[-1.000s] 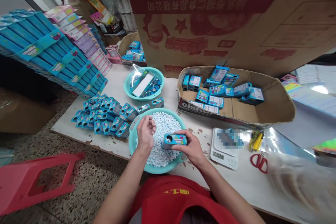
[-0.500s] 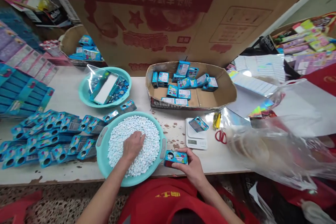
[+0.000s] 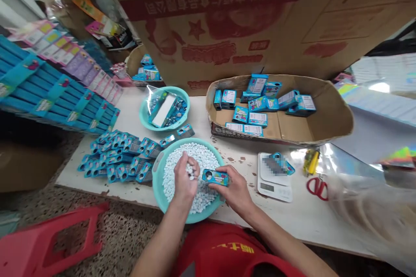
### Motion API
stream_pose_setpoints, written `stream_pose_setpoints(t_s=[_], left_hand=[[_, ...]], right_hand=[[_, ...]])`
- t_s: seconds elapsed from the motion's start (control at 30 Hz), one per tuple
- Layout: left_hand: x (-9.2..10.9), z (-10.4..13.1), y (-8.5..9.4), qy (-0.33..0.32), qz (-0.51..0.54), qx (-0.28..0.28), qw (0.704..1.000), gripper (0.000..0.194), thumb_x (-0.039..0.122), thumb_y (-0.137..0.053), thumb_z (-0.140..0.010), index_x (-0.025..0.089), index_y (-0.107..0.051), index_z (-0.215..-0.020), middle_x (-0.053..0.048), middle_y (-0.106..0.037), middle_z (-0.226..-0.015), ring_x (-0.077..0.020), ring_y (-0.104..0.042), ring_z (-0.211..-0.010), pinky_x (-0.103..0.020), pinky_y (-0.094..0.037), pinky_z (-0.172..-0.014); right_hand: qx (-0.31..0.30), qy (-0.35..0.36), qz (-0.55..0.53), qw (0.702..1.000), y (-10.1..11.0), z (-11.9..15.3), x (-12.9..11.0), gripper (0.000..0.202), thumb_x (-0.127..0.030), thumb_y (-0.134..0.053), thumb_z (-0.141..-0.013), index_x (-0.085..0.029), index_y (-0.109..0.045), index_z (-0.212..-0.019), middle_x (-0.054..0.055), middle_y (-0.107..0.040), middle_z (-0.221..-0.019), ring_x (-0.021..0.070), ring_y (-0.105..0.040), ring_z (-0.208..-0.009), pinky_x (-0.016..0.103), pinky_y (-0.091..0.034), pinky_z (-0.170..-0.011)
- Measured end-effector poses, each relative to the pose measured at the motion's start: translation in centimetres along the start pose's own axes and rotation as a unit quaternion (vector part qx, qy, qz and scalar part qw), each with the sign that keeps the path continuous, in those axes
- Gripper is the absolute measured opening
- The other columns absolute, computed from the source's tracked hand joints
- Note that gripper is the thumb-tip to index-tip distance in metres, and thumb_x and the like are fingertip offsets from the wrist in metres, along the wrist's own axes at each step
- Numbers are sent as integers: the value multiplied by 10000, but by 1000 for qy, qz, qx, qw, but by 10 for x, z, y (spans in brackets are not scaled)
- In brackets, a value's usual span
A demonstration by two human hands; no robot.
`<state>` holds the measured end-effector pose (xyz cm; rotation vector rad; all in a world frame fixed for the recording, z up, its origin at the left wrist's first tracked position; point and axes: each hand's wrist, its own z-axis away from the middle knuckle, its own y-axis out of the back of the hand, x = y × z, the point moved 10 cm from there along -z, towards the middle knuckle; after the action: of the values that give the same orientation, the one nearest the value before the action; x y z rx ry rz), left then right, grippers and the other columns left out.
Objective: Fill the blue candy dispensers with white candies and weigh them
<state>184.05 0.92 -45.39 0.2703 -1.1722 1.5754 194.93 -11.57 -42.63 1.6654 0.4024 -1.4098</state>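
My left hand [image 3: 186,179] is raised just above a turquoise basin [image 3: 157,186] full of small white candies [image 3: 204,151]. Its fingers curl round a few of these candies, which show at the fingertips. My right hand [image 3: 236,188] grips a small blue candy box [image 3: 216,177] between thumb and fingers, over the basin's right side. The box's round hole faces up and left, close to my left fingertips. Several similar blue boxes with round holes [image 3: 120,156] lie grouped to the left of the basin.
Behind stands a cardboard tray [image 3: 325,125] of blue boxes. A smaller turquoise basin [image 3: 143,117] sits back left. On the right are a white scale [image 3: 279,192] bearing a box, red scissors [image 3: 317,188] and clear plastic [image 3: 364,212]. A red stool [image 3: 29,238] stands at lower left.
My left hand has lifted out of the candies with some in its fingers. The right hand has brought the blue box leftward over the basin's edge. The camera view has turned left.
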Motion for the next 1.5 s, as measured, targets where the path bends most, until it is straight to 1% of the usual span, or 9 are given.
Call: stream_pose_setpoints(t_s=[0.1,0.27,0.5,0.63,0.8,1.03,1.2,1.33,1.5], left_hand=[[15,10,-10,-113,-65,6,992,361,400,-632,-760,168,-457,-545,37,-434,-509,-79,-451,-489,-211,-388,-498],[12,6,0,-144,-152,34,977,378,439,-611,-783,170,-455,-568,40,-425,-528,-66,-399,-475,-208,-338,-476],[5,-8,-1,-2,-60,17,998,437,498,-674,-711,181,-395,-599,78,-349,-483,-24,-260,-358,-180,-170,-348],[5,-27,35,51,-12,42,998,422,454,-691,-698,181,-380,-611,75,-387,-509,-24,-335,-382,-157,-240,-363],[-22,-49,95,89,-214,89,969,298,403,-675,-684,151,-516,-693,39,-486,-588,-50,-396,-417,-176,-250,-378],[-3,-56,74,-69,-498,18,865,87,250,-654,-710,195,-587,-707,10,-534,-680,-99,-456,-555,-191,-291,-466],[-29,-60,83,115,-241,23,963,227,350,-635,-737,171,-504,-687,71,-363,-498,-46,-300,-375,-156,-194,-357],[-38,-55,79,169,-131,36,976,170,252,-654,-719,138,-533,-753,40,-468,-568,-23,-381,-391,-113,-224,-330],[-52,-44,70,206,-106,39,972,183,146,-656,-683,141,-552,-834,38,-496,-584,-23,-413,-402,-96,-251,-328]], right_hand=[[-11,44,16,999,-16,-5,-17,273,-312,-748,-699,-215,-605,-910,31,-647,-872,213,-611,-837,323,-478,-739],[-22,50,33,998,-25,-7,-20,255,-293,-735,-711,-218,-599,-913,36,-646,-880,222,-607,-855,329,-466,-743],[-29,-44,-67,996,-15,-9,5,335,-379,-781,-616,-210,-627,-861,22,-654,-851,216,-607,-817,321,-466,-724],[-49,-120,-163,978,-11,-1,20,411,-355,-824,-545,-206,-623,-872,-11,-649,-791,185,-601,-745,283,-466,-673],[-33,-132,-179,974,-6,3,29,405,-309,-839,-522,-206,-633,-854,-19,-638,-787,175,-588,-735,270,-456,-660],[-20,-56,-136,989,7,9,13,408,-365,-844,-553,-219,-638,-874,13,-639,-893,198,-604,-848,300,-471,-763],[17,-39,-107,993,27,15,14,375,-379,-816,-609,-222,-630,-894,23,-632,-900,198,-610,-849,307,-480,-749],[46,8,-82,996,48,18,6,342,-382,-780,-670,-230,-630,-937,49,-645,-935,215,-612,-882,338,-493,-776],[36,78,-31,996,48,14,-4,298,-377,-743,-723,-239,-630,-962,66,-664,-931,241,-605,-933,383,-491,-809]])
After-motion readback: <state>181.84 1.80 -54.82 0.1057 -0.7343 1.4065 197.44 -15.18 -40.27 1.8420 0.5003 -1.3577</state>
